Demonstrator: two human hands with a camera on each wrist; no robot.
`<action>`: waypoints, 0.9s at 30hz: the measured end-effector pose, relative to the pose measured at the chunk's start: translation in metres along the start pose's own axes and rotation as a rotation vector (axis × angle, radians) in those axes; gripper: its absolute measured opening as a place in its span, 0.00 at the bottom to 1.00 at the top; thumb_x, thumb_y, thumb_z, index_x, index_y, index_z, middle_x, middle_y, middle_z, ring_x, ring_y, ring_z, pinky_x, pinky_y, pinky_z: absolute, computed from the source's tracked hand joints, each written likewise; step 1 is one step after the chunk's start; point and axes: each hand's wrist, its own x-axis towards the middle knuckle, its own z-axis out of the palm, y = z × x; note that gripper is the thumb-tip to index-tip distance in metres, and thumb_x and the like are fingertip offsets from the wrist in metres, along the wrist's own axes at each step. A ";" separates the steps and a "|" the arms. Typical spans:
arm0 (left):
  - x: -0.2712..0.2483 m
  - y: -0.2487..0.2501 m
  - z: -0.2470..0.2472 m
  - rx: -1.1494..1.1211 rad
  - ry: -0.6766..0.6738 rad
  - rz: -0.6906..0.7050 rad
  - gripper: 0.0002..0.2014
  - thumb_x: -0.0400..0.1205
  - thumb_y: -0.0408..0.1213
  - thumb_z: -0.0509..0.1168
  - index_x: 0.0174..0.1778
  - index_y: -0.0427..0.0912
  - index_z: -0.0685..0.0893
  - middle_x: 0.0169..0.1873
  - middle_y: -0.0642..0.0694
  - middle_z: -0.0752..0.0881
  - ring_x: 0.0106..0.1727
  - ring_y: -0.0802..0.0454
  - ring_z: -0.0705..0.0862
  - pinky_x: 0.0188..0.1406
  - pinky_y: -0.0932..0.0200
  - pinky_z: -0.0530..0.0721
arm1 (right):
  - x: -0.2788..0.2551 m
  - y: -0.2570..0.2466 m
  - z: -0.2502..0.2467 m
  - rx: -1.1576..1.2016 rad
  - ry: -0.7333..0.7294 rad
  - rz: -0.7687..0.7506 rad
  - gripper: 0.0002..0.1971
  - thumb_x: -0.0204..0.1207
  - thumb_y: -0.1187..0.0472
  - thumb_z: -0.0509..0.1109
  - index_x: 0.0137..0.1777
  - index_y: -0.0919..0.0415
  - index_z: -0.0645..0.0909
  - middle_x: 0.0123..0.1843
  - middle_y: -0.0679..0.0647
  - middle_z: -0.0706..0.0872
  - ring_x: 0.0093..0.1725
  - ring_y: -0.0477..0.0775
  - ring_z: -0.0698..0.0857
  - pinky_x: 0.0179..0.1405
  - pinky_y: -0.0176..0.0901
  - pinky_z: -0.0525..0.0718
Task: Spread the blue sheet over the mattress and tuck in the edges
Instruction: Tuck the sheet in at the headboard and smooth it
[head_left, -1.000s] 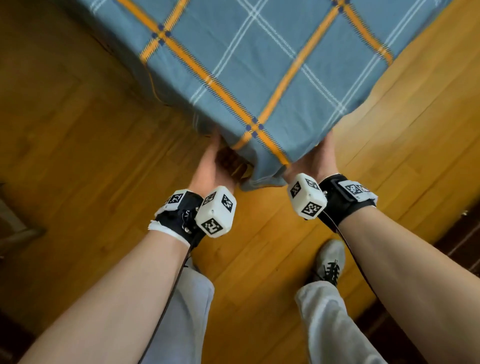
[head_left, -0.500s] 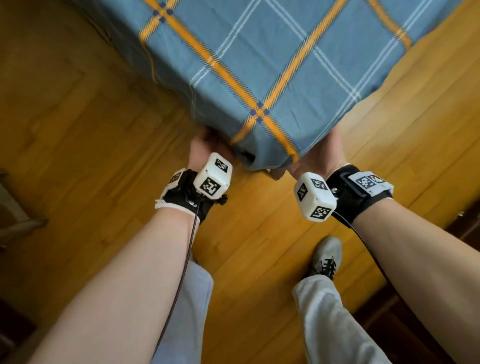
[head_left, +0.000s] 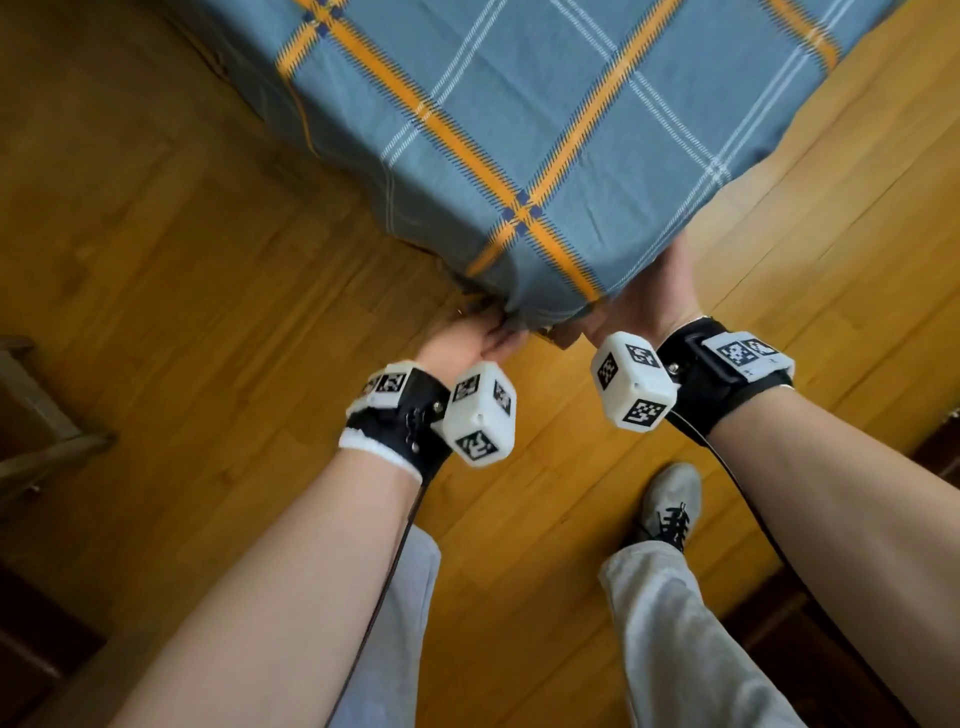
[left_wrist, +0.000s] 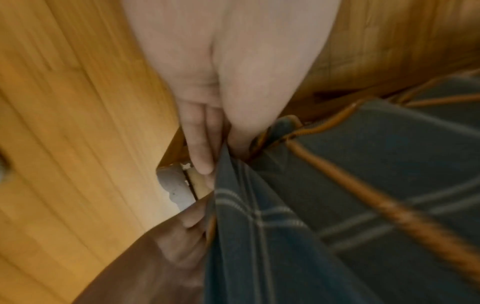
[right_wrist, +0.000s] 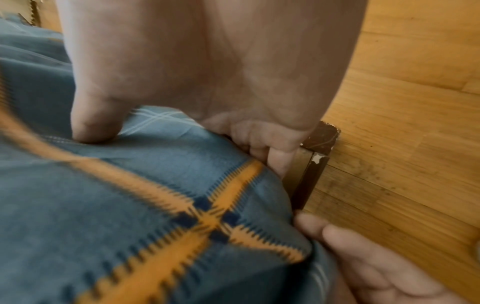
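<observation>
A person stands at the corner of a bed, looking down at both hands as they fit a blue plaid sheet (head_left: 519, 130) with orange and white stripes over it.

The left hand (head_left: 467, 340) pinches a gathered fold of the sheet. In the left wrist view, nearly straight fingers (left_wrist: 200, 156) lie on one side of the fold and the thumb is on the other. Bunching the slack this way probably lets it be drawn down and tucked out of sight.

The right hand (head_left: 654, 291) grips the covered corner. Its thumb (right_wrist: 93, 127) presses down on the cloth above, while its curled fingers (right_wrist: 275, 156) hook under the edge. That hold seems meant to keep the cloth taut (and the corner lifted a little) while the other hand works.

The sheet lies stretched flat away from the fingertips and hangs loose only between the two hands. Just past the right fingertips is a chipped dark piece of the bed frame (right_wrist: 320, 134). A wooden floor (head_left: 182, 260) spreads out below both hands, and a grey laced shoe (head_left: 670, 499) stands on it behind the right wrist.

Judging by the loose fold, the corner is not yet tucked.
</observation>
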 end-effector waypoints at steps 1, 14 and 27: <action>0.007 0.008 0.004 0.119 0.038 0.023 0.16 0.89 0.32 0.54 0.72 0.35 0.73 0.68 0.34 0.81 0.73 0.39 0.78 0.49 0.58 0.87 | 0.002 0.001 -0.001 0.008 -0.015 0.012 0.43 0.74 0.23 0.50 0.78 0.54 0.70 0.71 0.57 0.82 0.72 0.64 0.79 0.73 0.60 0.75; 0.016 0.009 0.005 -0.421 -0.197 0.193 0.21 0.86 0.53 0.55 0.57 0.40 0.84 0.59 0.34 0.87 0.68 0.33 0.81 0.57 0.38 0.83 | 0.009 0.010 -0.001 0.126 -0.021 0.002 0.46 0.72 0.22 0.50 0.80 0.54 0.67 0.73 0.57 0.81 0.68 0.62 0.83 0.64 0.58 0.83; -0.003 -0.007 -0.025 -0.351 -0.098 0.157 0.26 0.86 0.56 0.51 0.69 0.37 0.71 0.70 0.34 0.78 0.76 0.36 0.74 0.80 0.38 0.63 | -0.001 0.005 -0.013 0.051 0.316 0.036 0.21 0.71 0.40 0.72 0.45 0.60 0.77 0.30 0.50 0.74 0.32 0.48 0.74 0.34 0.36 0.76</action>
